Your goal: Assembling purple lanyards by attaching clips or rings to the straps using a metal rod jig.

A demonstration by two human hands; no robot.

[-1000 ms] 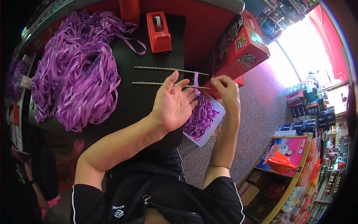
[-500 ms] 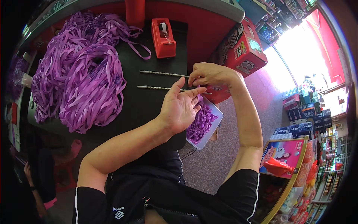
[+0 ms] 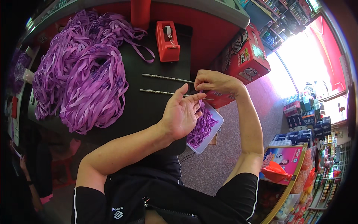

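Ribbon strip thin, purple, pinched upright

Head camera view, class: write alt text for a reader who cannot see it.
Two bare hands, left hand and right hand, pinch a short purple ribbon strip above a white tray of purple pieces. On the black table lie a purple ribbon heap, two metal rods and a red tape dispenser.

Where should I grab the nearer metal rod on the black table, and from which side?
Probably the nearer rod's bare left half, pinched from above across its thin width. It lies flat on the table; the left hand covers its right end, and the second rod lies apart, leaving finger room.
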